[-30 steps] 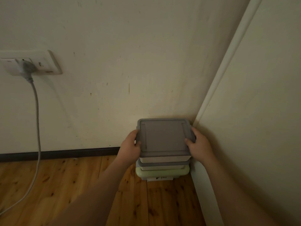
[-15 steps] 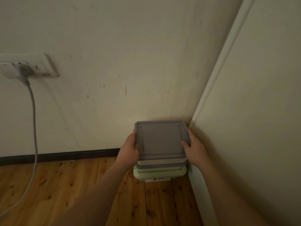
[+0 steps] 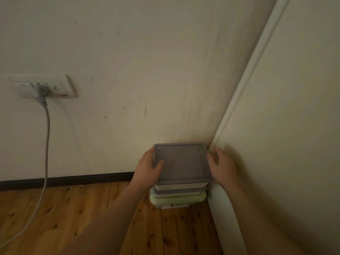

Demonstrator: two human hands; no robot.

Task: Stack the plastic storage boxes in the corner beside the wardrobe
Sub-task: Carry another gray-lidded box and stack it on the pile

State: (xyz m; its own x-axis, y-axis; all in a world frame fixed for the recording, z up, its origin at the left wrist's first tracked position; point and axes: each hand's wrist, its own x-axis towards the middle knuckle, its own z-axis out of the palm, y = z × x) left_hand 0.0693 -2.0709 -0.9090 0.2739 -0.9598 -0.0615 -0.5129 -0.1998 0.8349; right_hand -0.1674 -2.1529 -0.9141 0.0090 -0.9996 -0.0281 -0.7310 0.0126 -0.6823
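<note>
The top box [image 3: 181, 164], with its flat grey lid, sat on a stack in the far right corner of the room, where the wall [image 3: 128, 52] met the wardrobe [image 3: 294, 107]. Under it lay a second box [image 3: 179, 192] with a grey lid, and below that a box with a pale green lid [image 3: 177, 199], which stood on the wooden floor [image 3: 55, 218]. A small white label [image 3: 174, 205] showed at the near foot of the stack.

The left hand [image 3: 147, 168] gripped the left edge of the top box, its thumb lying over the lid and its fingers curled around the side. The right hand [image 3: 223, 165] was at the right edge, between the box and the wardrobe, its fingers bent against the lid's rim; whether it truly gripped or only touched could not be told, since it was blurred.

A dark skirting board [image 3: 64, 180] ran along the foot of the wall to the left of the stack. Well to the left, a white socket [image 3: 44, 86] on the wall held a grey plug [image 3: 41, 93], and its grey cable [image 3: 47, 144] hung down to the floor.
</note>
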